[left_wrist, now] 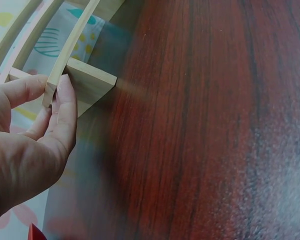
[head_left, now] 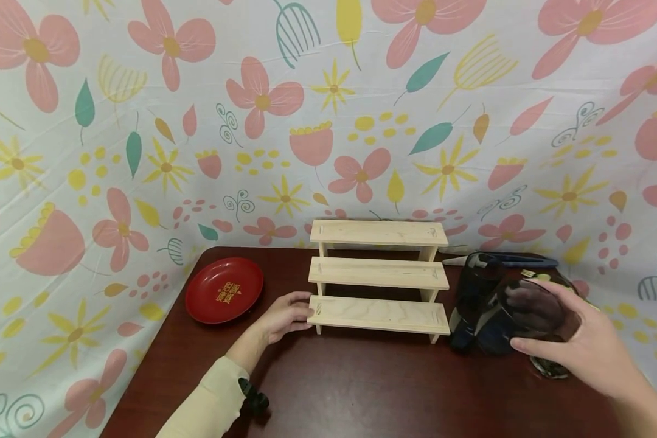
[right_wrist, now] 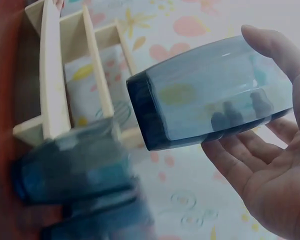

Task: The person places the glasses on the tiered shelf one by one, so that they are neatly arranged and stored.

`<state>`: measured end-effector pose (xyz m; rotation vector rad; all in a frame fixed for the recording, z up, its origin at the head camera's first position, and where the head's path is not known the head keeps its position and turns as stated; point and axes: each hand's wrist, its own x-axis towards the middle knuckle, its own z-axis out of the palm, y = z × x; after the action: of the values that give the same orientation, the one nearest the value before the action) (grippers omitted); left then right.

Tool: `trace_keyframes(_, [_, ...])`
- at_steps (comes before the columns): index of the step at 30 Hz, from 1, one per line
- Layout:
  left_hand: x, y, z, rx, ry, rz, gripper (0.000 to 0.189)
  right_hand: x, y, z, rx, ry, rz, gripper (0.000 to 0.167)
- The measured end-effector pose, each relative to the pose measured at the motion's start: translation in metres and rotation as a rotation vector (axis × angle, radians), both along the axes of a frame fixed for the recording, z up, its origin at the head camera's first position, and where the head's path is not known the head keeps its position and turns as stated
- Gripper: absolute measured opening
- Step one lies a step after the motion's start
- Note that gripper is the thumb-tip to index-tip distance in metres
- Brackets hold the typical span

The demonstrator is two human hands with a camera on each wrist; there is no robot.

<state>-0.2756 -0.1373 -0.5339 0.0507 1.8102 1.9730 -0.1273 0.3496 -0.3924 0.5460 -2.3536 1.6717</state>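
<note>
A three-tier wooden stand [head_left: 378,313] stands on the table against the cloth. My left hand [head_left: 283,317] pinches the left end of its lowest tier between thumb and fingers, as the left wrist view shows. To the right of the stand, my right hand [head_left: 591,350] holds a blue-tinted drinking glass [right_wrist: 210,95], thumb on one side and fingers on the other. The glass is tilted in the head view and overlaps other dark glasses [head_left: 476,283] behind it. More blue glasses [right_wrist: 75,170] stand close to the stand's end in the right wrist view, somewhat blurred.
A red plate [head_left: 224,292] with gold characters lies at the left of the dark wooden table [head_left: 350,389]. Behind the glasses lies a long blue-grey object [head_left: 528,261]. A flower-patterned cloth [head_left: 252,158] hangs around the table's back and sides.
</note>
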Motion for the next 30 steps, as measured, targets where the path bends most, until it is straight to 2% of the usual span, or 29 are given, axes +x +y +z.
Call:
trace_keyframes(5, [0.000,0.001,-0.001,0.002,0.001,0.014,0.059,-0.018,-0.019,0.015,0.013,0.044,0.081,0.094])
trace_keyframes(8, [0.000,0.001,-0.001,-0.002,0.002,0.025,0.059,-0.032,-0.030,0.019,-0.048,0.055,0.170,0.094])
trace_keyframes(10, [0.000,0.001,-0.001,-0.003,0.004,0.028,0.058,-0.041,-0.039,0.022,-0.067,0.053,0.188,0.094])
trace_keyframes(21, [0.002,0.001,-0.003,0.002,0.007,0.032,0.058,-0.096,-0.092,0.043,0.062,-0.023,0.027,0.084])
trace_keyframes(27, [0.002,0.000,-0.003,0.007,0.008,0.035,0.058,-0.129,-0.123,0.048,0.045,-0.037,0.004,0.081])
trace_keyframes(30, [0.002,0.000,-0.004,0.012,0.006,0.033,0.058,-0.146,-0.139,0.046,0.001,-0.030,0.020,0.079])
